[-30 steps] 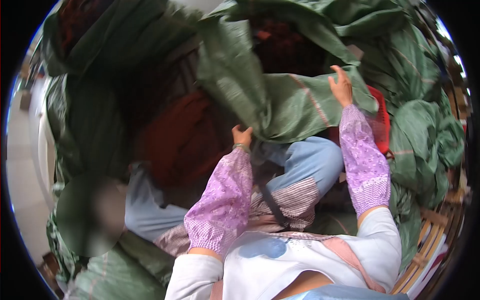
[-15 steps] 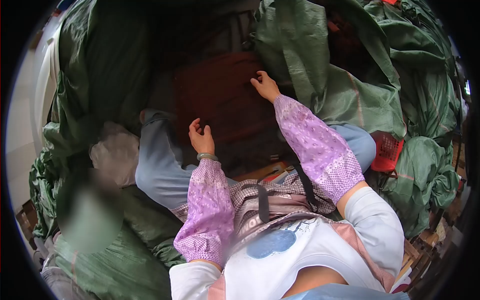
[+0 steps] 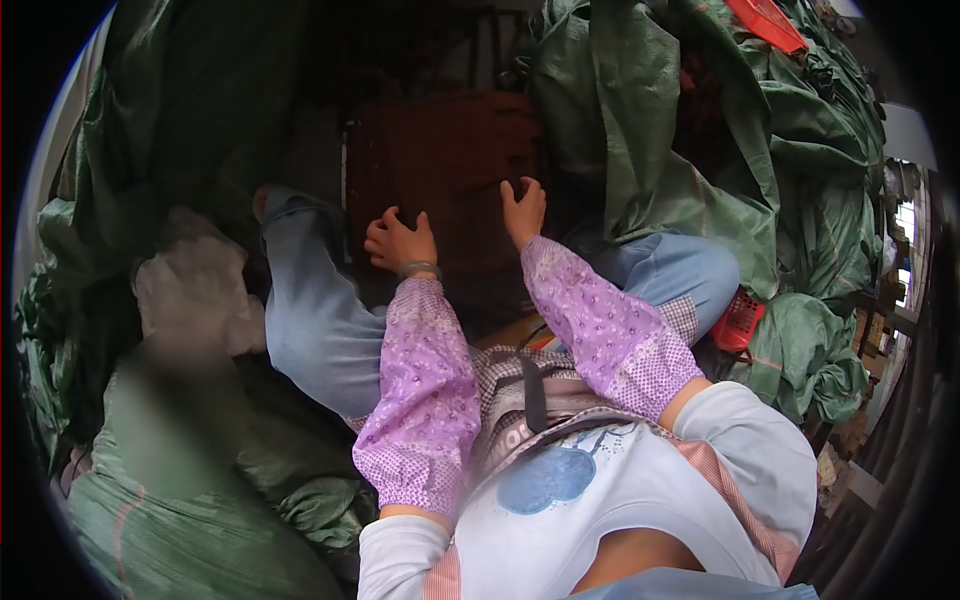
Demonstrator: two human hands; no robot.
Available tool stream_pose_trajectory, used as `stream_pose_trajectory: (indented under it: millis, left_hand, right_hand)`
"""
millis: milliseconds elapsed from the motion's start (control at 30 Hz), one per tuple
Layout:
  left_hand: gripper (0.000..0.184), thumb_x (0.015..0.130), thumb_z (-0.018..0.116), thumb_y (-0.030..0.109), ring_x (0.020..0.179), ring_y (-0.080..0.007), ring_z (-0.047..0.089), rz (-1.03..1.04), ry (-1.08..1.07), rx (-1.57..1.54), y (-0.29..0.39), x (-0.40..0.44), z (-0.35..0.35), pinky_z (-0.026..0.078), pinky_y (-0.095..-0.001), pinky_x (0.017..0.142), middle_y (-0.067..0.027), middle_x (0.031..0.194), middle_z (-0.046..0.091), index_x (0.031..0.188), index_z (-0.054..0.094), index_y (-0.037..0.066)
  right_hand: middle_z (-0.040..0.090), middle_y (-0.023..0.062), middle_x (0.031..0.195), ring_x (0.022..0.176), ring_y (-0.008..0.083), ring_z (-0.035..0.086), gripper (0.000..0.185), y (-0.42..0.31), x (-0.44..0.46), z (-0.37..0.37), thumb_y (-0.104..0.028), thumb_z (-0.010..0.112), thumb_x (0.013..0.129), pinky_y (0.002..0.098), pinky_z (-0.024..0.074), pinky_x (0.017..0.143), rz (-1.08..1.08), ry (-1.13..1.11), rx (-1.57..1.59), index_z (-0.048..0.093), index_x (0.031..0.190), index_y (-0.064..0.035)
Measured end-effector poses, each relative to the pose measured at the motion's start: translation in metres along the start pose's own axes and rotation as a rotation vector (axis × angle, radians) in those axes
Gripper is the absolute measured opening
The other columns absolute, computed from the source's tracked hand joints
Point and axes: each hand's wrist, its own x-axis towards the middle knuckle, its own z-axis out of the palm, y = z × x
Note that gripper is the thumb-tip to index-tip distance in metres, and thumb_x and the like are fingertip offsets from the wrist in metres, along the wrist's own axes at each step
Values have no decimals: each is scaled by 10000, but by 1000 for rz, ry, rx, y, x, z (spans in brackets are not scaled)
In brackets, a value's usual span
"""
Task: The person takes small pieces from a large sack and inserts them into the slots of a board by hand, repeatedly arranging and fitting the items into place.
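My left hand (image 3: pixel 402 240), with a bracelet at its wrist, is held over the near part of a dark red, box-like object (image 3: pixel 440 140). Its thumb stands apart from the curled fingers, and nothing shows between them. To the right, at the object's near right side, my right hand (image 3: pixel 523 212) is likewise open, thumb and bent fingers apart. Shadow hides whether either hand touches the red surface. Purple patterned sleeves cover both forearms.
Large green woven sacks (image 3: pixel 690 150) are heaped on both sides. A crumpled pale plastic bag (image 3: pixel 195 285) lies left of my knee. Beside my right knee is a red plastic basket (image 3: pixel 738 322). Another red item (image 3: pixel 768 22) rests on the sacks at upper right.
My right hand has come down and slightly left, closer to my left hand. The left hand has turned inward a little. The camera view has shifted, and more of the right side shows.
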Motion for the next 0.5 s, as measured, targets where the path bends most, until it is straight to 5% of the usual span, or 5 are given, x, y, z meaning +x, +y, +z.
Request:
stream_pose_trajectory:
  millis: [200,500]
  left_hand:
    - [437,666,684,259,970,-339,471,53,-77,-212,-4,10,3,391,-429,826,-152,1011,502,1012,471,97]
    - [492,640,680,187,946,-340,536,-38,-255,-481,-19,4,15,415,-379,828,-205,996,549,1043,436,47]
  right_hand:
    - [418,207,1127,1050,364,429,653,-10,-39,-14,-399,670,673,410,370,874,-22,-135,-20,402,1141,-31]
    - [490,208,1106,1036,332,480,699,-11,-14,0,-263,754,596,365,386,883,349,-272,288,387,1138,-16]
